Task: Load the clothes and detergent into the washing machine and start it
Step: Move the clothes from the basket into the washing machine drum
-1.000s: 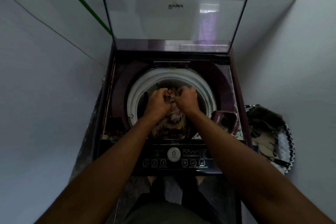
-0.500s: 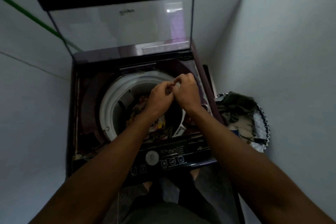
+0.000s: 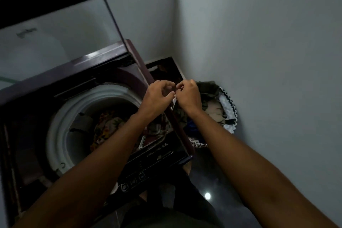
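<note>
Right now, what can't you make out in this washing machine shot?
Head view:
- Anything pinched between left hand and right hand: curled fingers hide it.
- Control panel labels: dark, blurred, left forearm covers part.
- Drum bottom: clothes cover it.
- Laundry basket contents: partly behind right arm.

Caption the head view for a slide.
Both hands, left and right, meet above the open washing machine's right edge, beside a basket of clothes.

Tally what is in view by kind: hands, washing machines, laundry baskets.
Hands: 2, left hand and right hand
Washing machines: 1, washing machine, lid up
Laundry baskets: 1, laundry basket, clothes still in it
Total: 4
</note>
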